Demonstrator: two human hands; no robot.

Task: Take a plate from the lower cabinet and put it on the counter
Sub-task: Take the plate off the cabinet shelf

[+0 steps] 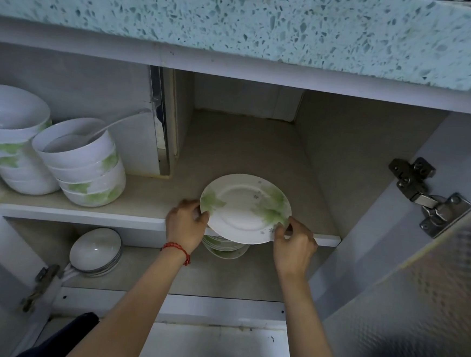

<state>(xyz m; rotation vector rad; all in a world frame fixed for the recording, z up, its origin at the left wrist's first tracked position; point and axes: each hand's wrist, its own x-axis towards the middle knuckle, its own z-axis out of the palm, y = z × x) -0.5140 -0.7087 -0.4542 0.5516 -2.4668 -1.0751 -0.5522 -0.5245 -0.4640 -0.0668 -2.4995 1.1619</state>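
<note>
A white plate [243, 207] with green leaf prints is held in front of the open lower cabinet, level with the middle shelf's front edge. My left hand [185, 222] pinches its left rim and my right hand [294, 243] pinches its right rim. Below it, on the cabinet's bottom shelf, a stack of similar plates [224, 248] shows partly under the held plate. The speckled green counter [241, 18] runs across the top of the view, above the cabinet.
Two stacks of white bowls [82, 172] stand on the middle shelf [84, 217] at left, one with a spoon inside. Shallow dishes [96, 250] lie on the bottom shelf at left. The right cabinet door [416, 305] is swung open, its hinge [430, 196] exposed.
</note>
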